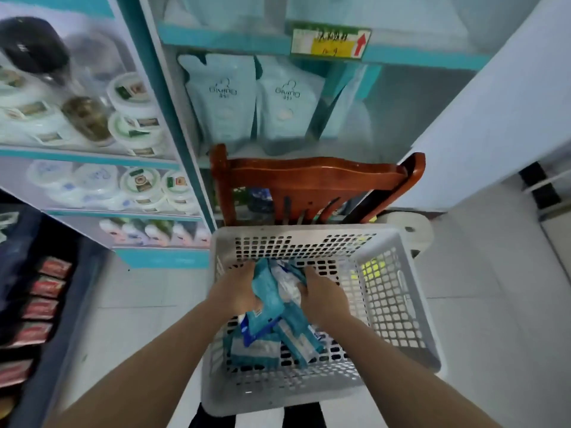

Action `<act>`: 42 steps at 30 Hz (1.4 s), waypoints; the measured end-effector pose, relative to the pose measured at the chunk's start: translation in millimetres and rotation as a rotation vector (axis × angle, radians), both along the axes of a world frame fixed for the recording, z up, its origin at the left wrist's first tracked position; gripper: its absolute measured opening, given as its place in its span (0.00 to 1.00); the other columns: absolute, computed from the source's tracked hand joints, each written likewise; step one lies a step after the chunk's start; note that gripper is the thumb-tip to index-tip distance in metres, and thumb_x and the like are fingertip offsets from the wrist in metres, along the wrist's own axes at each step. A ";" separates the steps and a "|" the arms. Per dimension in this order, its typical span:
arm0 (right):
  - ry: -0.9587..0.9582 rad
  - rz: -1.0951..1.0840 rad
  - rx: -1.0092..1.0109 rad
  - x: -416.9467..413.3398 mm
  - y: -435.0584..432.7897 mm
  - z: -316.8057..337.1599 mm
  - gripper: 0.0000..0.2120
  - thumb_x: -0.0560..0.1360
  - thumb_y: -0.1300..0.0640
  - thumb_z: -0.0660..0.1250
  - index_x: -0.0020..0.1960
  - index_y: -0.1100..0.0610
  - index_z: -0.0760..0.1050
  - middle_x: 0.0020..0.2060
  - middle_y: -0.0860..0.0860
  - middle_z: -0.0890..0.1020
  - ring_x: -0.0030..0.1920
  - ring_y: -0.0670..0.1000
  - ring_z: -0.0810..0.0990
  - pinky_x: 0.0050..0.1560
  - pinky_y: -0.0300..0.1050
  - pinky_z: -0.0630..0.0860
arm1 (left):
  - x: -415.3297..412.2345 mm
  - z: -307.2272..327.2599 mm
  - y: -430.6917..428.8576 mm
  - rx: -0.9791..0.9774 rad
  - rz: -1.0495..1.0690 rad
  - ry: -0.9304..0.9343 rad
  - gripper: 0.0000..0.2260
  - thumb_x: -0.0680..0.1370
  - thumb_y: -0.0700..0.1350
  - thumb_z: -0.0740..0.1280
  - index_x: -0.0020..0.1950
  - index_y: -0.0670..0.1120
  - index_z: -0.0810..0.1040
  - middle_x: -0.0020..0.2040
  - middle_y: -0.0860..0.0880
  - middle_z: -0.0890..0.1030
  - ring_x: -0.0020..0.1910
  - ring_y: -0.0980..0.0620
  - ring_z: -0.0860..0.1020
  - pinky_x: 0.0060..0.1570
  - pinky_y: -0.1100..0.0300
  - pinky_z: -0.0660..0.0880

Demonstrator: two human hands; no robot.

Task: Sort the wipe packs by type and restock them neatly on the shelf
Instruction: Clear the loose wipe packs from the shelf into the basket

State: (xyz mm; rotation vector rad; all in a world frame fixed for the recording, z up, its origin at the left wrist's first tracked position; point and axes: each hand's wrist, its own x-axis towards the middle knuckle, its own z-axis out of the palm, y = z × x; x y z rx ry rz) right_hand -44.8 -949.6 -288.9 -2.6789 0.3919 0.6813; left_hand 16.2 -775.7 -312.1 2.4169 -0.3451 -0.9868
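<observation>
Both our arms reach into the white basket [398, 304], which sits at 6 o'clock in our view on a wooden chair [309, 177]. Left hand [238, 291] and right hand [324, 299] meet toward the basket's 11 o'clock corner, with a bundle of wipe packs [272, 288] gripped between them. Right fingers curl over the bundle's edge. Left fingers wrap its other side, tips hidden behind the teal wrappers. The bundle is tilted; we cannot tell whether it clears the basket floor. Loose packs [262, 344], teal and blue-white, lie overlapping at 6 o'clock of the hands. The shelf [222, 41] at 12 o'clock holds pale blue pouches [222, 100], upright and side by side. Round tubs [133, 97] stand at 10 o'clock.
</observation>
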 end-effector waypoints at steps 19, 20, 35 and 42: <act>0.209 0.363 0.029 -20.1 -23.2 -242.3 0.33 0.82 0.52 0.57 0.79 0.51 0.41 0.77 0.55 0.35 0.78 0.55 0.40 0.75 0.53 0.56 | -77.3 -233.3 -21.6 0.572 -0.193 -0.052 0.38 0.79 0.51 0.64 0.79 0.51 0.41 0.77 0.42 0.35 0.77 0.41 0.41 0.72 0.42 0.57; 0.238 0.424 0.012 -22.1 -21.3 -251.6 0.31 0.82 0.52 0.55 0.79 0.52 0.42 0.76 0.55 0.34 0.77 0.55 0.37 0.76 0.54 0.51 | -79.9 -238.3 -21.7 0.579 -0.187 -0.028 0.39 0.79 0.49 0.64 0.78 0.51 0.38 0.77 0.43 0.32 0.77 0.41 0.40 0.72 0.43 0.58; 0.243 0.427 0.036 -22.7 -20.0 -218.2 0.28 0.81 0.51 0.59 0.77 0.54 0.52 0.78 0.54 0.50 0.77 0.55 0.48 0.74 0.50 0.56 | -77.2 -195.9 -17.1 0.498 -0.156 -0.047 0.25 0.78 0.47 0.65 0.73 0.43 0.64 0.76 0.42 0.57 0.75 0.44 0.57 0.72 0.50 0.61; 0.143 0.572 0.005 -32.6 -28.8 -147.3 0.30 0.79 0.46 0.61 0.76 0.54 0.54 0.73 0.52 0.62 0.73 0.54 0.61 0.69 0.51 0.65 | -99.9 -115.1 -16.8 0.401 0.163 -0.055 0.23 0.77 0.40 0.66 0.71 0.47 0.64 0.67 0.47 0.69 0.64 0.48 0.70 0.56 0.56 0.73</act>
